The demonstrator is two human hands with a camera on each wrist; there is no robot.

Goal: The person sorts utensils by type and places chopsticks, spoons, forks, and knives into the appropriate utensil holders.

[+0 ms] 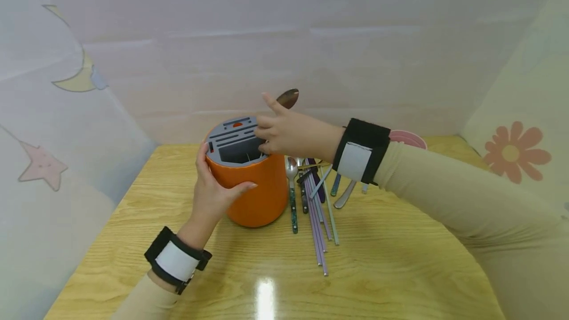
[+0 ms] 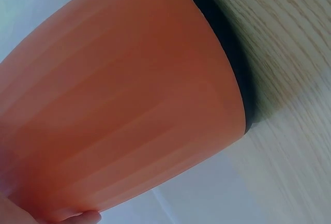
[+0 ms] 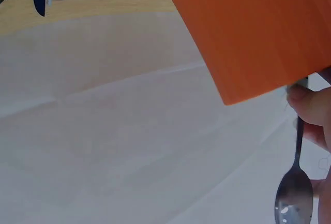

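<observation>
One spoon (image 1: 287,98), bowl upward, upright.

What you cannot see from these three views

Your right hand (image 1: 291,135) covers most of the spoon (image 1: 287,98) in the head view, so only its bowl shows at upper centre and the handle's lower end is hidden. Your forearm hides the upper ends of the loose cutlery (image 1: 313,196) and most of the pink bowl (image 1: 409,138) at right centre. In the left wrist view the orange holder (image 2: 124,105) fills the frame, its top cut off at the left edge, and only a fingertip (image 2: 85,217) shows at the bottom. In the right wrist view the holder runs off the upper right, and the spoon bowl is cut by the bottom edge.
</observation>
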